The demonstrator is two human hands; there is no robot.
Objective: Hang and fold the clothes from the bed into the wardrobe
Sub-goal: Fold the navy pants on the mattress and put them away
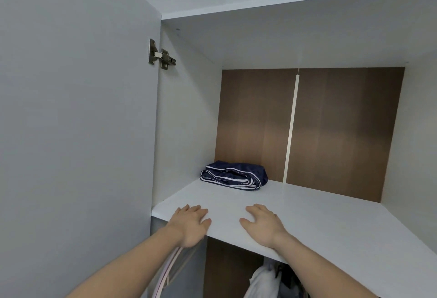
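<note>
The folded navy-blue garment with white striped trim (pixel 234 176) lies on the white laminate wardrobe shelf (pixel 319 212), set toward the back-left corner near the brown wood-grain back panel (pixel 343 127). Both hands rest palm-down on the shelf's front edge, well apart from the garment, which lies ahead of them and deeper in. The left hand (pixel 190 223) has its fingers (pixel 196 210) spread flat and holds nothing; the right hand (pixel 262 223) is likewise flat and empty. The garment's long axis runs roughly left to right, parallel to the shelf's front edge. It sits between the two hands' lines of reach, slightly nearer the left. Below the shelf, pale hanging clothes (pixel 264 281) show.
</note>
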